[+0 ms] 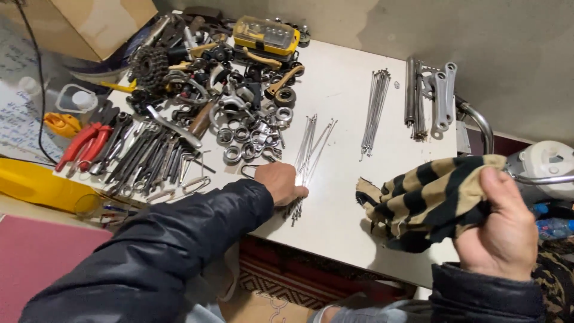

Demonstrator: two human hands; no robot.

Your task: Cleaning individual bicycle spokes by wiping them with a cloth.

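The left hand [282, 182] presses curled fingers onto a loose bundle of thin silver metal spokes [308, 157] lying on the smooth white tabletop [347, 107]. The right hand [504, 230] clutches a crumpled black-and-tan striped cloth [427, 200] over the table's near edge.

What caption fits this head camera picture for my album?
Left hand on thin metal spokes, right hand holding a striped rag over a white table.

Both arms wear a dark navy padded jacket with a slight sheen. Its cuffs end just behind the bare left hand [282, 182] and right hand [502, 230].
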